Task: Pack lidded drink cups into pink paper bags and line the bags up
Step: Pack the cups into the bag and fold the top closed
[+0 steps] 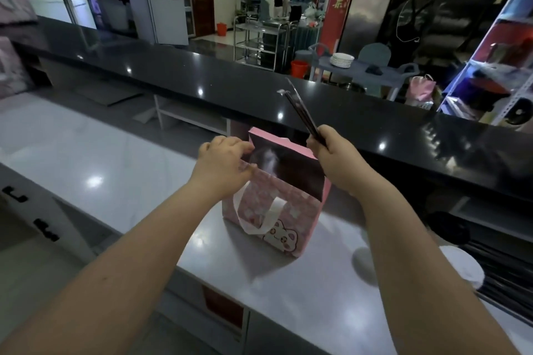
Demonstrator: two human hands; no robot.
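A pink paper bag (284,220) with a cartoon animal print and white handles stands open on the grey counter (121,170). Inside its mouth a pale cup lid (266,160) shows dimly. My left hand (223,164) pinches the bag's left rim and holds it open. My right hand (327,150), just right of the bag's far corner, grips a thin dark wrapped straw (300,109) that points up and to the left. A second white-lidded cup (461,266) stands at the right, partly hidden by my right forearm.
A raised black bar top (202,81) runs across behind the counter. Dark straws or sticks (501,265) lie on a lower shelf at the right. Beyond the bar are a metal trolley, chairs, stacked plates and two people.
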